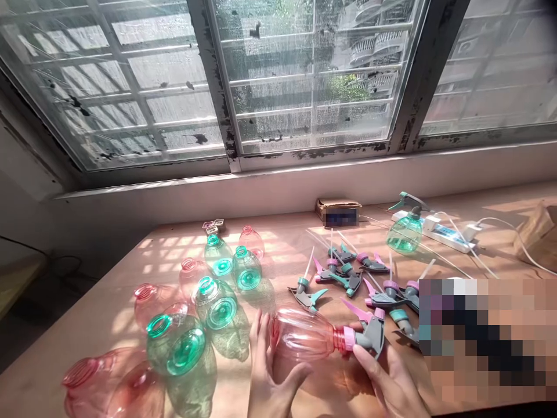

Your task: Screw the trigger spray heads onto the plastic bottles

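Note:
A clear pink spray bottle [304,334] lies on its side in the air or on the table; I cannot tell which. Its neck points right and carries a grey trigger sprayer [372,337] with a pink collar and lever. My left hand [272,380] cups the bottle's base, fingers along the end and thumb below. With thumb at the collar and fingers partly hidden behind, my right hand [389,374] grips the sprayer. Just beyond lies a loose sprayer with a teal collar [303,284], its tube pointing up.
Several open pink bottles [130,377] and green bottles [176,345] stand at left. Loose sprayers [352,278] lie in the middle. A green bottle with sprayer [405,233], a power strip [448,235], a small cardboard box [339,213] and a brown paper bag [539,235] are farther back.

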A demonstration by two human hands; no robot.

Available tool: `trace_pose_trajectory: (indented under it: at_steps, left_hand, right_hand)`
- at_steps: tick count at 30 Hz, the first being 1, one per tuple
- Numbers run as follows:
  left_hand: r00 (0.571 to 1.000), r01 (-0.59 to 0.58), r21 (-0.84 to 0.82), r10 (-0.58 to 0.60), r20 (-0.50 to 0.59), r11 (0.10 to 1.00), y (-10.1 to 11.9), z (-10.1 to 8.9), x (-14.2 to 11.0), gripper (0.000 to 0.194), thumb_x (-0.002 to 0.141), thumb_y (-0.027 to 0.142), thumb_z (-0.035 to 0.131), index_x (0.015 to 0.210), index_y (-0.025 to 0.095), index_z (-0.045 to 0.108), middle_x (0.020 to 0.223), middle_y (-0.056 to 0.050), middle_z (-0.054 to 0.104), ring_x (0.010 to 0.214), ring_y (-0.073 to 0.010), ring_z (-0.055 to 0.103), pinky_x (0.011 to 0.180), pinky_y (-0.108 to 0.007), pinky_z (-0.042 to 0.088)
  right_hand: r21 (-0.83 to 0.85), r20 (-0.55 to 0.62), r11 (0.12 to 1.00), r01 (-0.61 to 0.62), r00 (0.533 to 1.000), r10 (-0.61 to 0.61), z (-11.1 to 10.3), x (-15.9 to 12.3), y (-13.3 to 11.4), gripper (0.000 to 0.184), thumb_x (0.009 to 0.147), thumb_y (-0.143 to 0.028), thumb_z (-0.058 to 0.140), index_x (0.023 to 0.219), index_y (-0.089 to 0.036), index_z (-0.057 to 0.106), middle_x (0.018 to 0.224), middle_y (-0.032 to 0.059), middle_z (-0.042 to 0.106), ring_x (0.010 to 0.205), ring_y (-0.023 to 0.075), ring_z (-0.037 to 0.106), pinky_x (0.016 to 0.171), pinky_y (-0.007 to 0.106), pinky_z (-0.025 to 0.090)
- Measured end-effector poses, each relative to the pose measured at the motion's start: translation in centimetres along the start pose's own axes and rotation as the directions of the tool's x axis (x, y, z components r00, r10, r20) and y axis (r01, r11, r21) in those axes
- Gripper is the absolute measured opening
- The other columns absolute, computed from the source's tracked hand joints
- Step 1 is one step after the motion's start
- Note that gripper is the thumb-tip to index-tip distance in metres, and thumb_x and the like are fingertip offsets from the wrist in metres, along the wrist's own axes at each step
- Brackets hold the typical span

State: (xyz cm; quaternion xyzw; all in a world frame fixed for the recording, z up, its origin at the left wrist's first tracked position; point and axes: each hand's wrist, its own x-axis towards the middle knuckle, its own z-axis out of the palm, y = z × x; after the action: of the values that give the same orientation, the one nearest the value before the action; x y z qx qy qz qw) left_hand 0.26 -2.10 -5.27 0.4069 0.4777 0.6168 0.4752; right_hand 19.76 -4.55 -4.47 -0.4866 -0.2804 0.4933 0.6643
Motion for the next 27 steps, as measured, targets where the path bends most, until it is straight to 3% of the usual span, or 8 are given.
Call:
trace_pose_trajectory:
  at_steps: [2,5,8,12,16,21,24,27]
  left_hand:
    - [0.999,-0.002,-0.036,0.001,-0.039,0.999,0.2,0.0,0.3,0.076,0.075,0.049,0.094,0.144,0.033,0.065,0.181,-0.006,0.028,0.157,-0.0398,0.046,0.124,-0.043,0.048]
    - [0.996,0.008,-0.061,-0.013,-0.083,0.998,0.6,0.1,0.5,0.056,0.082,0.047,0.09,0.134,0.031,0.073,0.18,-0.005,0.031,0.15,-0.0372,0.055,0.113,-0.035,0.058]
    - [0.998,0.002,-0.012,-0.003,-0.064,1.0,0.8,0.3,0.4,0.061,0.08,0.047,0.091,0.137,0.032,0.073,0.174,-0.005,0.044,0.15,-0.0361,0.056,0.116,-0.034,0.055]
    - [0.998,0.06,-0.043,-0.059,0.025,0.997,0.5,0.5,0.2,0.071,0.083,0.053,0.087,0.147,0.03,0.062,0.158,-0.011,0.063,0.143,-0.0338,0.063,0.12,-0.043,0.051]
    - [1.0,-0.006,-0.092,0.004,-0.021,0.996,0.5,0.5,-0.1,0.075,0.08,0.061,0.087,0.139,0.026,0.057,0.16,-0.016,0.059,0.149,-0.0367,0.056,0.121,-0.046,0.049]
    - [0.998,0.041,-0.149,-0.046,-0.032,0.988,1.0,0.1,0.0,0.089,0.073,0.064,0.092,0.142,0.026,0.051,0.143,-0.017,0.07,0.126,-0.0373,0.073,0.105,-0.044,0.059]
    - [0.998,0.058,-0.082,-0.061,-0.035,0.995,1.0,-0.2,0.2,0.085,0.079,0.063,0.087,0.147,0.023,0.054,0.146,-0.016,0.069,0.137,-0.0383,0.066,0.117,-0.046,0.051]
    - [0.999,0.007,-0.006,-0.007,-0.05,1.0,0.7,-0.3,0.2,0.084,0.08,0.062,0.086,0.149,0.024,0.059,0.159,-0.015,0.06,0.151,-0.0399,0.052,0.126,-0.047,0.044]
  right_hand:
    - [-0.012,-0.011,1.0,-0.022,1.0,0.022,0.0,0.1,0.1,0.048,0.074,-0.058,0.094,0.113,-0.032,0.084,0.108,0.0029,0.087,0.103,0.0243,0.08,0.09,0.022,0.062]
    - [0.004,-0.064,0.999,-0.038,0.997,0.038,0.6,0.3,0.1,0.051,0.059,-0.054,0.104,0.1,-0.03,0.086,0.091,0.0016,0.088,0.087,0.0263,0.082,0.081,0.026,0.066]
    - [-0.027,-0.076,0.997,-0.065,0.995,0.063,1.2,0.8,0.2,0.052,0.052,-0.049,0.106,0.094,-0.024,0.087,0.077,0.003,0.085,0.073,0.0283,0.082,0.074,0.031,0.067]
    - [-0.026,-0.037,0.996,-0.082,0.996,0.081,1.3,1.6,0.3,0.051,0.054,-0.046,0.105,0.092,-0.017,0.087,0.084,0.01,0.087,0.08,0.0327,0.083,0.074,0.034,0.067]
    - [-0.042,-0.065,0.994,-0.096,0.994,0.093,0.9,1.3,0.4,0.051,0.053,-0.045,0.106,0.094,-0.02,0.087,0.086,0.0083,0.088,0.08,0.0316,0.082,0.072,0.032,0.065]
    - [-0.149,-0.023,0.974,-0.168,0.986,0.166,0.6,0.1,0.9,0.053,0.055,-0.055,0.102,0.097,-0.026,0.087,0.065,0.0028,0.081,0.061,0.0285,0.076,0.054,0.032,0.058]
    - [-0.236,-0.09,0.951,-0.201,0.979,0.185,0.6,-0.2,1.2,0.054,0.052,-0.056,0.103,0.093,-0.026,0.086,0.057,0.0005,0.076,0.054,0.0267,0.072,0.049,0.031,0.053]
    - [-0.153,-0.01,0.979,-0.131,0.991,0.131,1.0,-0.2,0.7,0.052,0.055,-0.056,0.102,0.088,-0.022,0.081,0.06,-0.0002,0.074,0.054,0.0209,0.068,0.054,0.029,0.053]
